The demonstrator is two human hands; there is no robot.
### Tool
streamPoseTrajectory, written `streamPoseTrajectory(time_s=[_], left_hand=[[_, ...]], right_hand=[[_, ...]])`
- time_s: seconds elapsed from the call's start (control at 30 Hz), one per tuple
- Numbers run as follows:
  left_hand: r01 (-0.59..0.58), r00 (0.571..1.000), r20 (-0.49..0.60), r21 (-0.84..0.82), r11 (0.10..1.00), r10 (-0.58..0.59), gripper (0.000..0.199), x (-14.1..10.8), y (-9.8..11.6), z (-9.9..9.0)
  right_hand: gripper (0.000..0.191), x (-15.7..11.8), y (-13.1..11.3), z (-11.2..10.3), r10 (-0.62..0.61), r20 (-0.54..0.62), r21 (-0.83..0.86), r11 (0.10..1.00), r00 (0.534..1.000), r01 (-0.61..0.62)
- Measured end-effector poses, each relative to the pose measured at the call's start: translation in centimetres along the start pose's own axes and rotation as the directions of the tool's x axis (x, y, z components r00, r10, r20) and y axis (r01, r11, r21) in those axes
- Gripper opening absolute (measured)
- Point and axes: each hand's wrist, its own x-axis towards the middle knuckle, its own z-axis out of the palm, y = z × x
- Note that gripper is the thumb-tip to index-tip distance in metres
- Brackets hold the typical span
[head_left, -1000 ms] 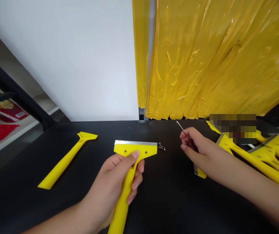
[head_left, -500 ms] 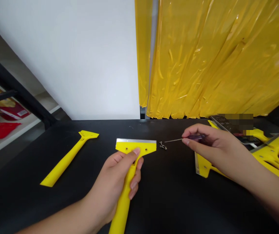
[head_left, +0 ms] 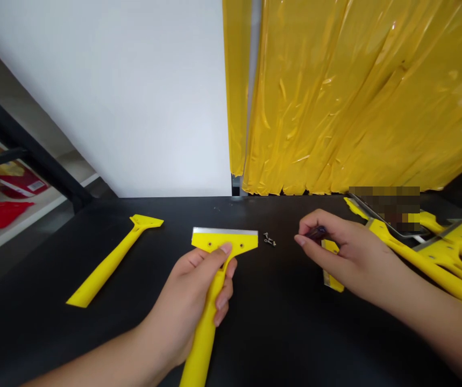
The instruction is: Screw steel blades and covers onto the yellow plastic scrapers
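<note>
**Scraper in the left hand, screws loose beside it**

Yellow scraper (head_left: 223, 241) gripped in the left hand (head_left: 186, 306), held over the black desk (head_left: 279, 333) near the middle of the view. Metal blade (head_left: 225, 231) in place along the top edge of the head. Left hand closed around the handle, thumb pressed on the head, fingers wrapped behind. Two holes in the head visible, with no screw heads seen in them from this angle. Small screws (head_left: 269, 240) in a tight cluster on the desk, just beside the head and touched by neither hand. By how things lie: blade on, screws out of the holes.

Right hand (head_left: 347, 255) closed on a small screwdriver (head_left: 317, 232), dark handle showing at the fingertips, shaft hidden by the fingers, near the screws but not touching them. Beneath that hand, a second scraper (head_left: 333, 264), partly covered. Farther right, a pile of yellow scrapers (head_left: 452, 252), partly behind a pixelated patch. Farther left on the desk, a lone scraper (head_left: 113, 263), no blade visible. Beyond the desk, yellow plastic sheeting (head_left: 355, 97) and a white wall (head_left: 101, 97).
</note>
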Motion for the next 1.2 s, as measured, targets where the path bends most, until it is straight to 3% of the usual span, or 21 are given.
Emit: streamPoseTrajectory(time_s=[0.53, 1.2], left_hand=[[-0.006, 1.0, 0.024, -0.02, 1.0, 0.006, 0.036, 0.2, 0.0, -0.2], [0.011, 1.0, 0.006, -0.036, 0.999, -0.011, 0.039, 0.2, -0.3, -0.3]], right_hand=[[0.013, 0.1, 0.0, 0.2, -0.072, -0.004, -0.095, 0.993, 0.997, 0.071], [0.007, 0.4, 0.4, 1.1, -0.135, -0.07, -0.058, 0.99, 0.988, 0.131]])
